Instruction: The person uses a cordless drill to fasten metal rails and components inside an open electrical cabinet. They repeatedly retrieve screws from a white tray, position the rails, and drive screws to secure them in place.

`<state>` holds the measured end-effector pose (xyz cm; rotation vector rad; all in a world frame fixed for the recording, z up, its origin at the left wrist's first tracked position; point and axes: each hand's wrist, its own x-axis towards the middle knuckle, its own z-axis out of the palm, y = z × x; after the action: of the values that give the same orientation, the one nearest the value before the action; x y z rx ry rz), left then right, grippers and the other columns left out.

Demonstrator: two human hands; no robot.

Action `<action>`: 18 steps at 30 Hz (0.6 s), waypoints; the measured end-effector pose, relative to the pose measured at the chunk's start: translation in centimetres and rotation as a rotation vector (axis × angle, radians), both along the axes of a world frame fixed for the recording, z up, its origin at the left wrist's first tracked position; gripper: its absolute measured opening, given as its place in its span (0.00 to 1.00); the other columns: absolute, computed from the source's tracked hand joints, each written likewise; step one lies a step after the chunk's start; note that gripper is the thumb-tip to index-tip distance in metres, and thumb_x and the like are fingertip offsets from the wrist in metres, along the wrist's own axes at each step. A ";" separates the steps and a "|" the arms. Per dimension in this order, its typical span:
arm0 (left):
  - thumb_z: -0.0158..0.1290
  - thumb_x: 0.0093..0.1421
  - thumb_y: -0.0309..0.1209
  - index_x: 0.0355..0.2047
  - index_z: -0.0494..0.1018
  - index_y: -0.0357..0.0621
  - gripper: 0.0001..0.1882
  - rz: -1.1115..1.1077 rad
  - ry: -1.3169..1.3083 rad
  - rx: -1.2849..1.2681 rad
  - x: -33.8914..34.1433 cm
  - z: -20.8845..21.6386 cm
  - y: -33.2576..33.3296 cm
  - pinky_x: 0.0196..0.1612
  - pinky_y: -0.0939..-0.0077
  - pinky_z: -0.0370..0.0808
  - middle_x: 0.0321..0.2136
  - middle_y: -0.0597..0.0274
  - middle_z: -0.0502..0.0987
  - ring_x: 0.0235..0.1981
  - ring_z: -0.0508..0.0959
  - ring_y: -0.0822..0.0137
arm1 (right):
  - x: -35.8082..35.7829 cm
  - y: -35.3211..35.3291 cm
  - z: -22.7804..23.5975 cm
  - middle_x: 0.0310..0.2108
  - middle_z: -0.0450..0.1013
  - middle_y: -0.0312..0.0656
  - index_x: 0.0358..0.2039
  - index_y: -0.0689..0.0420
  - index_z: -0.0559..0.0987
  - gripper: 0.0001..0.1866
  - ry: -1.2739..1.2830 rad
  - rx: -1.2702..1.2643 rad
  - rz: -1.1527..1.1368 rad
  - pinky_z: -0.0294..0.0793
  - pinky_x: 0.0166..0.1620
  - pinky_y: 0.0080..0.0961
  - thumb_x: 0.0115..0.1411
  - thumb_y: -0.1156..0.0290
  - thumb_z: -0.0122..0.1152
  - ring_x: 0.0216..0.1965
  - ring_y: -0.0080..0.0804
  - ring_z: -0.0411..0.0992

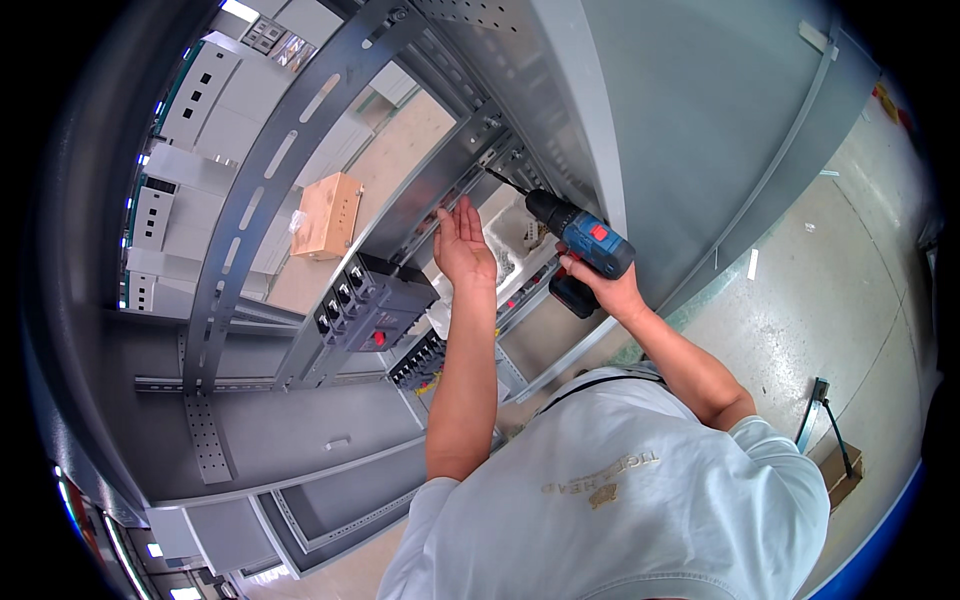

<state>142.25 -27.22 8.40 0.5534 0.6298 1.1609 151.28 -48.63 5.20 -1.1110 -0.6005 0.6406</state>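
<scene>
My right hand (612,287) is wrapped round the grip of a blue and black cordless drill (585,232). Its long thin bit (506,181) points up and left toward a slotted metal crossbar (478,130) inside a grey cabinet frame. My left hand (466,246) is raised beside that crossbar, palm turned up and fingers extended, with nothing visible in it. Just left of my left wrist, a dark grey circuit breaker (375,308) with a red button is mounted on the frame. Whether the bit touches metal cannot be made out.
A tall slotted upright (250,200) stands at the left, and a large grey panel (710,120) closes the right side. Behind my left hand lies a white tray (515,235). Beyond the frame sits a wooden box (328,217). A cardboard box (838,475) is on the floor at right.
</scene>
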 end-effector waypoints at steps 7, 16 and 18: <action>0.53 0.71 0.34 0.49 0.70 0.37 0.14 -0.004 -0.008 -0.002 -0.1 -0.3 0.3 0.54 0.70 0.81 0.45 0.52 0.79 0.51 0.81 0.61 | 0.0 0.2 0.0 0.40 0.81 0.38 0.46 0.61 0.80 0.16 -0.011 -0.008 -0.012 0.78 0.48 0.26 0.57 0.76 0.71 0.40 0.23 0.77; 0.54 0.70 0.35 0.49 0.69 0.37 0.14 0.008 -0.006 -0.010 0.0 -0.1 0.0 0.54 0.70 0.81 0.45 0.52 0.79 0.51 0.81 0.60 | 0.5 0.3 0.2 0.42 0.80 0.41 0.52 0.62 0.78 0.25 -0.304 -0.005 -0.130 0.75 0.51 0.25 0.53 0.77 0.73 0.42 0.27 0.76; 0.54 0.70 0.35 0.49 0.69 0.37 0.14 0.006 -0.022 -0.022 0.0 -0.1 0.2 0.55 0.70 0.81 0.45 0.52 0.79 0.52 0.81 0.60 | 0.4 0.5 0.3 0.42 0.79 0.39 0.51 0.64 0.77 0.24 -0.305 0.026 -0.143 0.75 0.52 0.25 0.53 0.79 0.72 0.42 0.25 0.75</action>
<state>142.23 -27.06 8.28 0.5199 0.6250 1.1629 151.68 -48.14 5.52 -1.2249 -0.7796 0.3405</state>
